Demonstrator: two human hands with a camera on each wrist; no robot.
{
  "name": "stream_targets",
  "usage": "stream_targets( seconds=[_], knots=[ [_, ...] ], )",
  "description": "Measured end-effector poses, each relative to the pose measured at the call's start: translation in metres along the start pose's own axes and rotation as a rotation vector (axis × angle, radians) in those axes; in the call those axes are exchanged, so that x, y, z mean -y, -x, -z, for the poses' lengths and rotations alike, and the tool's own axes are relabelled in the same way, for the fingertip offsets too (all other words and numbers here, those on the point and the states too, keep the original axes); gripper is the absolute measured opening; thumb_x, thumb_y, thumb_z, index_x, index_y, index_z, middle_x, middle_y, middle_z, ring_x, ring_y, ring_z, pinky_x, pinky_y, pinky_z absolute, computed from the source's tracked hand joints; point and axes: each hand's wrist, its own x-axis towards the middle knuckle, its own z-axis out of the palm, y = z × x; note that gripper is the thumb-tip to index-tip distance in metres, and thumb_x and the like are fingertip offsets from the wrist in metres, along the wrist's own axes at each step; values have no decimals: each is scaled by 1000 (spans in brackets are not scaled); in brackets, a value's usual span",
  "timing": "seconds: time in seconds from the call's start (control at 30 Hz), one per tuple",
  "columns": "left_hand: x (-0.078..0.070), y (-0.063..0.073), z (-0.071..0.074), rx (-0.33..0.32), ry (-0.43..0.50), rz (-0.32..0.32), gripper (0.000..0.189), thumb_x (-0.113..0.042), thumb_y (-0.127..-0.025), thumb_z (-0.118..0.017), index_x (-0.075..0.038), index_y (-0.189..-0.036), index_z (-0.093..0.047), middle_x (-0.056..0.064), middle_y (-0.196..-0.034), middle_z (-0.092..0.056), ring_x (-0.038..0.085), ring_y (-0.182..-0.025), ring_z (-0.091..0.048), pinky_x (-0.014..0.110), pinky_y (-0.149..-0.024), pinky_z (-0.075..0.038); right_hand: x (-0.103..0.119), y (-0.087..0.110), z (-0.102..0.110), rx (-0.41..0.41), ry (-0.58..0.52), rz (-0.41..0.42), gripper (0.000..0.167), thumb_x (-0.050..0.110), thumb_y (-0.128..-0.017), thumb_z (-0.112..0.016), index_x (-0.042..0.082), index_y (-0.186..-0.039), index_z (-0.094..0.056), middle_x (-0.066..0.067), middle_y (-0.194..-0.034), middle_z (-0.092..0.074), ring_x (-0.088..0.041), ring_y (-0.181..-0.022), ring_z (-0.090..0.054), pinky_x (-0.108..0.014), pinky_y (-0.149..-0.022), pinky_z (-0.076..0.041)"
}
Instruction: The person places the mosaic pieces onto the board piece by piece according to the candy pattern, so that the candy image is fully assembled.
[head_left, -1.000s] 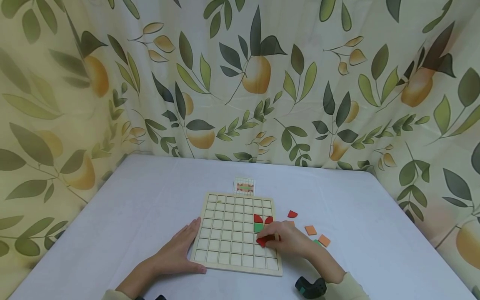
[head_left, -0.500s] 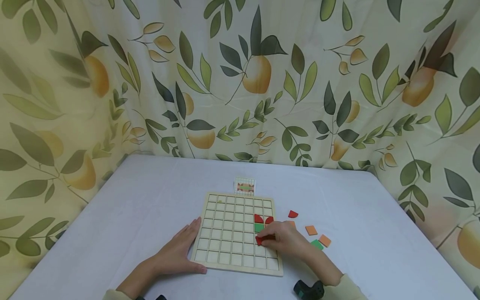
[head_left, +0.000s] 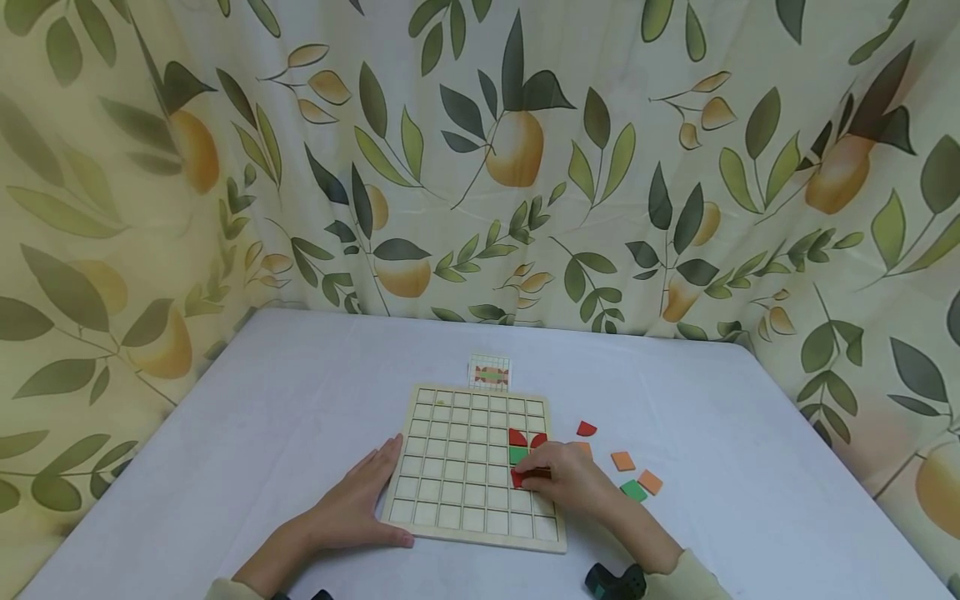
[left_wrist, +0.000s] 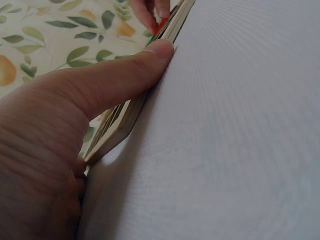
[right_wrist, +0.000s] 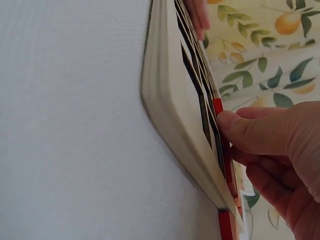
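Note:
A wooden grid board (head_left: 450,471) lies flat before me. My left hand (head_left: 360,498) steadies its near-left corner, fingers straight along the left side and thumb (left_wrist: 155,52) against the front edge. Over the board's right part, my right hand (head_left: 570,477) pinches a small red piece (head_left: 517,478) between thumb and fingers. That piece sits at a cell just below a green square (head_left: 518,455); its right part is hidden by the fingers. Two red quarter-round pieces, one left (head_left: 517,437) and one right (head_left: 538,439), fill cells above. In the right wrist view the thumb touches the red piece (right_wrist: 218,106).
A pattern card (head_left: 490,372) lies beyond the board's far edge. Right of the board are a loose red quarter-round (head_left: 586,428), orange squares (head_left: 622,461) (head_left: 650,482) and a green square (head_left: 633,490). A leaf-and-fruit curtain (head_left: 480,208) hangs behind the white table (head_left: 300,375).
My right hand has shifted slightly left and away from me, bringing the red piece into line with the cell under the green square. The loose green square shows more. My left hand stays put.

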Motion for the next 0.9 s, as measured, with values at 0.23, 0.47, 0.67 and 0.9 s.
stream_targets(
  seconds=[0.23,0.47,0.67,0.9],
  knots=[
    [-1,0,1,7,0,1,128,-70,-57,-69,-2,-147,-9,11,-151,-15,19,-137,-11,39,-110,-11,4,0,1,1,8,2,16,6,-78,-72,8,-93,-74,5,-88,-68,-9,-83,-59,-22,-69,-51],
    [-1,0,1,6,-1,0,128,-70,-57,-69,-2,-147,-8,11,-151,-14,18,-137,-11,39,-110,-11,3,-1,1,-2,21,17,15,4,-78,-71,8,-93,-73,6,-87,-68,-10,-83,-59,-22,-69,-51],
    [-1,0,1,6,4,4,128,-70,-58,-70,-2,-146,-8,12,-151,-14,20,-137,-11,40,-110,-11,4,-2,-2,-22,30,7,16,5,-77,-73,7,-93,-73,5,-87,-67,-8,-80,-58,-21,-68,-51],
    [-1,0,1,5,2,-9,127,-69,-58,-70,-1,-146,-9,11,-151,-14,19,-137,-11,39,-110,-11,4,-1,-4,-28,43,-34,17,6,-77,-73,8,-94,-74,7,-87,-66,-7,-80,-56,-20,-68,-51]
  ],
)
